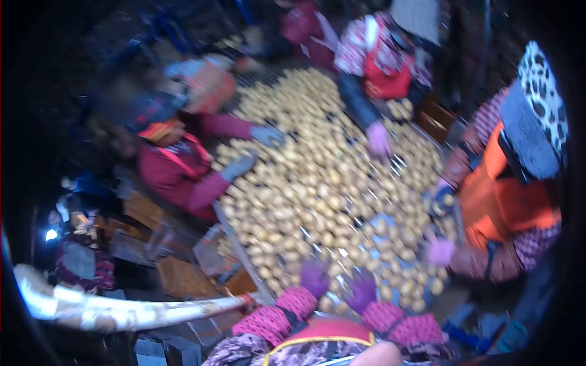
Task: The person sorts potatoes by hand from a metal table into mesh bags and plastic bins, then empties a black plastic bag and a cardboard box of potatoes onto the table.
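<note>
Both my hands wear purple gloves and reach over the near edge of a large heap of potatoes (317, 189). My left hand (315, 277) lies among the potatoes at the bottom middle, its fingers stretched forward and blurred. To its right, my right hand (361, 291) touches the near potatoes with its fingers apart. No potato shows clearly within either hand. Pink dotted sleeve covers (268, 323) run up my forearms, and a red apron with a yellow edge (323, 332) is below.
A person in maroon (177, 174) with grey gloves works at the left. Another in a red apron (387, 73) reaches in from the far side; a third in orange (500, 201) is at the right. Cardboard boxes (180, 277) and a white wrapped tube (122, 311) are at lower left.
</note>
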A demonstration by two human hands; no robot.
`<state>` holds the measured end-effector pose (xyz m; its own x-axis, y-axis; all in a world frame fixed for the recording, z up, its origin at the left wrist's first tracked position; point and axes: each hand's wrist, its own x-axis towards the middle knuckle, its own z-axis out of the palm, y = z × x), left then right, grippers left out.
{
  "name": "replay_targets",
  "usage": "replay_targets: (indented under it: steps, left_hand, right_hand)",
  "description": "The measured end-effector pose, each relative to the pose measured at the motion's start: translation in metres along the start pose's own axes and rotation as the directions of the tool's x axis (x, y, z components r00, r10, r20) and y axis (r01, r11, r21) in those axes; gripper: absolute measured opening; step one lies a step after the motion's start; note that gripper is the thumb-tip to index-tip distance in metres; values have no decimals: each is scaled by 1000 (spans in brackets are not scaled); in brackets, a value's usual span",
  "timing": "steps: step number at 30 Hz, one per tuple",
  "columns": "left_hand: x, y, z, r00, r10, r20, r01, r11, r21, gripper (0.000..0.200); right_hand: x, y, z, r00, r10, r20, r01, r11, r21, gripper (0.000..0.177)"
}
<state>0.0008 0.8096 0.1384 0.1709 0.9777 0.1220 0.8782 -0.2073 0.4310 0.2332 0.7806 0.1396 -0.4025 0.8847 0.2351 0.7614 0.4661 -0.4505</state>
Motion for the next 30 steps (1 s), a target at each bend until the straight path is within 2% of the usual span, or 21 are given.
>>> replay_targets:
  steps: [1, 2, 3, 5, 6, 7, 8, 10, 13, 14, 15, 17, 18, 19, 20, 21, 22, 24, 26, 29, 30]
  left_hand:
    - [1, -11, 13, 990, -127, 67, 133, 987, -88, 67]
    - [-1, -9, 11, 988, -53, -143, 34, 991, -133, 69]
    - [0, -16, 9, 985, -48, -166, 19, 985, -173, 81]
    - [23, -20, -7, 960, -135, -247, 87, 977, -195, 90]
    - [39, -3, -42, 936, -266, -233, 149, 894, -422, 92]
    - [58, 30, -90, 913, -370, -173, 185, 752, -632, 93]
    - [74, 38, -117, 895, -400, -199, 144, 681, -718, 93]
    - [106, 57, -184, 868, -398, -297, -62, 507, -860, 93]
    - [136, 115, -295, 733, -179, -656, -390, 680, -621, 91]
    - [140, 109, -320, 703, -62, -708, -546, 591, -594, 93]
    - [140, 132, -349, 651, -38, -758, -532, 689, -492, 95]
    - [133, 172, -387, 588, -48, -808, -653, 561, -509, 92]
    - [130, 186, -397, 574, -33, -818, -662, 569, -488, 93]
    - [127, 197, -405, 562, -15, -827, -671, 577, -466, 93]
    - [123, 203, -410, 574, 17, -819, -680, 566, -465, 95]
    - [118, 208, -411, 584, 42, -810, -690, 552, -469, 96]
    - [111, 216, -409, 573, 69, -817, -686, 585, -432, 97]
    - [103, 225, -405, 544, 158, -824, -729, 575, -371, 98]
    - [104, 228, -400, 504, 187, -843, -768, 544, -338, 98]
    - [98, 202, -371, 690, 216, -691, -616, 677, -403, 93]
    - [93, 180, -340, 854, 151, -499, -430, 744, -511, 87]
  right_hand:
    - [-2, 5, 13, 999, -8, -52, 9, 1000, 30, 59]
    - [0, 9, 18, 998, -32, -60, 33, 999, 21, 56]
    - [1, 14, 29, 993, -72, -91, 64, 994, -89, 55]
    - [-3, 21, 43, 994, -58, 88, 69, 989, -134, 67]
    - [-1, 26, 41, 982, -22, 186, 54, 984, -170, 73]
    - [3, 27, 31, 995, -68, 75, 74, 994, -81, 67]
    - [0, 26, 21, 996, -86, -23, 86, 996, 16, 61]
    - [11, 17, -7, 987, -14, 161, 13, 1000, 13, 60]
    - [39, 97, -49, 909, -208, 362, 250, 966, -70, 55]
    - [48, 159, -72, 808, -316, 497, 444, 882, -160, 54]
    - [58, 230, -103, 605, -416, 679, 698, 688, -200, 53]
    - [80, 319, -145, 210, -440, 873, 945, 321, -66, 52]
    - [94, 332, -157, 262, -390, 883, 917, 385, -102, 52]
    - [93, 327, -150, 399, -397, 827, 866, 460, -197, 52]
    - [86, 284, -122, 648, -374, 664, 693, 651, -309, 53]
    - [74, 218, -91, 872, -281, 400, 402, 878, -259, 54]
    - [59, 151, -60, 958, -197, 210, 221, 970, -98, 55]
    - [25, 54, -14, 993, -117, 31, 114, 990, 87, 57]
    - [8, 20, 6, 997, -60, -43, 64, 994, 85, 59]
    - [7, 11, 16, 998, -34, -62, 40, 993, 107, 61]
    - [6, 12, 19, 998, -35, -50, 41, 993, 109, 62]
